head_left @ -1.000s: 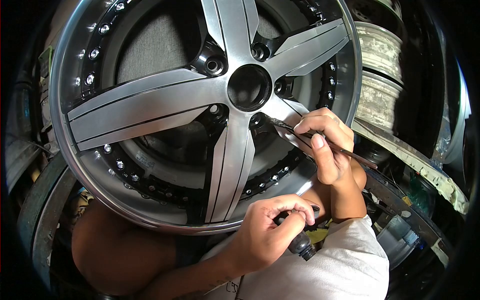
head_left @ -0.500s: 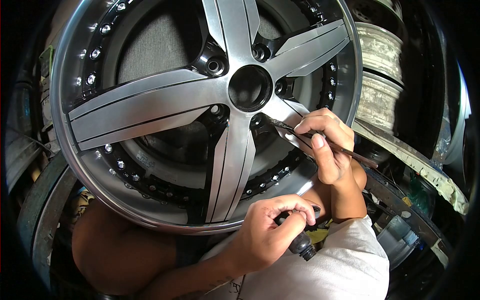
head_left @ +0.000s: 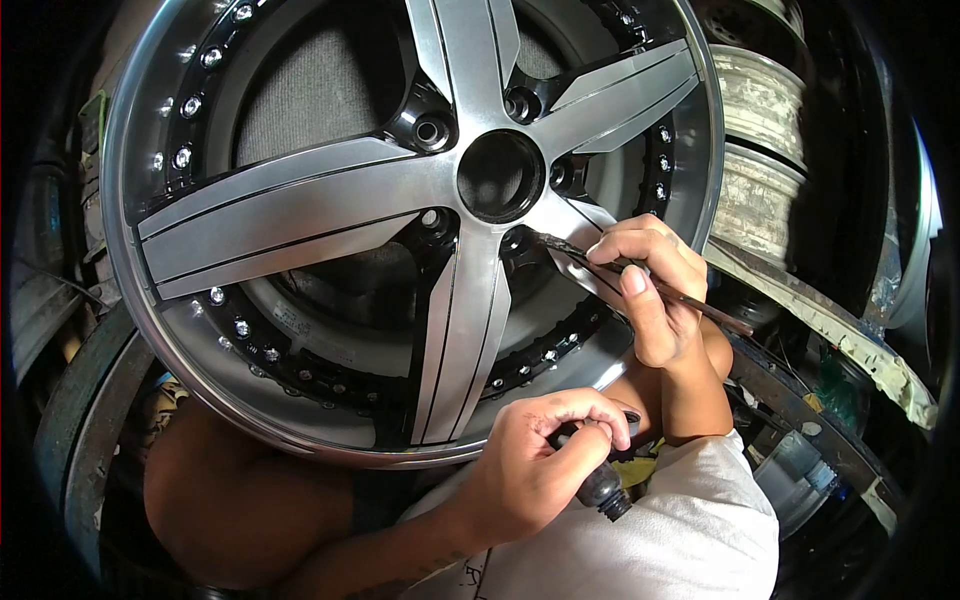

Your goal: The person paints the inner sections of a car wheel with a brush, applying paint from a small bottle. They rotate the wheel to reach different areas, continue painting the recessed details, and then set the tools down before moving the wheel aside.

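Note:
A large silver and black five-spoke alloy wheel (head_left: 300, 215) leans in front of me, resting against my knee. My right hand (head_left: 650, 290) pinches a thin dark paintbrush (head_left: 570, 250), whose tip touches the black groove of the lower right spoke near the hub (head_left: 500, 175). My left hand (head_left: 545, 460) sits below the rim's lower edge, closed around a small black bottle (head_left: 603, 490) with its threaded neck pointing down and to the right.
Old pale rims (head_left: 755, 150) are stacked at the right behind the wheel. A worn tyre or ring (head_left: 85, 420) lies at the lower left. A white cloth (head_left: 680, 540) covers my lap at the bottom right.
The right hand and the brush have shifted very slightly up along the spoke groove. The left hand and the wheel are unchanged.

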The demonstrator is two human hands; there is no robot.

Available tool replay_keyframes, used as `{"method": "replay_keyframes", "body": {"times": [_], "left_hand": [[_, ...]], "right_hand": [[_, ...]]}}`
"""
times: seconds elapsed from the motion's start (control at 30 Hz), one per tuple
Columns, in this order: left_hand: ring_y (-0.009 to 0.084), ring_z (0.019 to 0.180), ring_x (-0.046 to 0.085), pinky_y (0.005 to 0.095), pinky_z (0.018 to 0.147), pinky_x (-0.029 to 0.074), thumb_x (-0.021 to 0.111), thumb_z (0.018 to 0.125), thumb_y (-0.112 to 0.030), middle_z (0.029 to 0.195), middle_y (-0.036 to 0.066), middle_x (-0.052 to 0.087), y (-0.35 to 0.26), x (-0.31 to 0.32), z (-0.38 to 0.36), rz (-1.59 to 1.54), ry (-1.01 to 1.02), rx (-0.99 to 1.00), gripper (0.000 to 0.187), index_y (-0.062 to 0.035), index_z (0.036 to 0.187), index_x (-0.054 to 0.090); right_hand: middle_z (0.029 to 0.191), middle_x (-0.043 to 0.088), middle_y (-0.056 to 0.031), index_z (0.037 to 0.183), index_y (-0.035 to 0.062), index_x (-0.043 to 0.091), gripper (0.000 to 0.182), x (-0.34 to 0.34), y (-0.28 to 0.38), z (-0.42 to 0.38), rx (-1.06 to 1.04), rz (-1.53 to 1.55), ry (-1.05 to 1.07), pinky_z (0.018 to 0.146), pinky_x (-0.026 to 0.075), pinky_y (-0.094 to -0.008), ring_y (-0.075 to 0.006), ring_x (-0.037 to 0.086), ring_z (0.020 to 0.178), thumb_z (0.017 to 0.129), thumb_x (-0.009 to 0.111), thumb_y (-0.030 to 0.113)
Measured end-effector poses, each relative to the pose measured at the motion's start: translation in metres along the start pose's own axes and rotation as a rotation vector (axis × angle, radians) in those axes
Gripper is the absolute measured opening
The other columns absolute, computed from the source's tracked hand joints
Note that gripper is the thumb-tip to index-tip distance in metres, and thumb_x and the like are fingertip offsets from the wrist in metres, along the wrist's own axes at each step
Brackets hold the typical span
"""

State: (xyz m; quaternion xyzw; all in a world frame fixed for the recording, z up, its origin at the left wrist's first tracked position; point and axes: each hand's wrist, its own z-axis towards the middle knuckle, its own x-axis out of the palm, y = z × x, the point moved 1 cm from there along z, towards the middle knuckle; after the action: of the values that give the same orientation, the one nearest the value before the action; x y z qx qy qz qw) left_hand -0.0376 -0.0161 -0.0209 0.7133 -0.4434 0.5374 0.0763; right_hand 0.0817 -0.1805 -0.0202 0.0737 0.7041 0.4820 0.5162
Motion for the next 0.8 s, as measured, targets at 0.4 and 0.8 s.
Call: {"method": "replay_keyframes", "body": {"times": [0.4,0.8], "left_hand": [[0.0122,0.093,0.060,0.0263,0.083,0.047,0.048,0.092,-0.003,0.089,0.009,0.067,0.0022,-0.0001,-0.0004,-0.011,0.006,0.009,0.018,0.0046,0.088,0.065],[0.0218,0.110,0.064,0.0324,0.095,0.046,0.045,0.094,0.000,0.092,0.012,0.067,-0.0012,-0.0001,-0.0005,0.005,0.025,-0.022,0.023,0.0049,0.087,0.066]], "right_hand": [[0.085,0.065,-0.0183,0.091,-0.0081,0.065,0.018,0.0002,-0.0006,0.0000,0.009,0.014,0.000,0.070,0.050,-0.0323,-0.0246,0.062,0.074,0.085,0.053,0.004],[0.085,0.066,-0.0188,0.092,-0.0085,0.065,0.018,0.0007,-0.0011,-0.0005,0.006,0.008,-0.014,0.070,0.051,-0.0319,-0.0243,0.062,0.074,0.086,0.054,0.004]]}}
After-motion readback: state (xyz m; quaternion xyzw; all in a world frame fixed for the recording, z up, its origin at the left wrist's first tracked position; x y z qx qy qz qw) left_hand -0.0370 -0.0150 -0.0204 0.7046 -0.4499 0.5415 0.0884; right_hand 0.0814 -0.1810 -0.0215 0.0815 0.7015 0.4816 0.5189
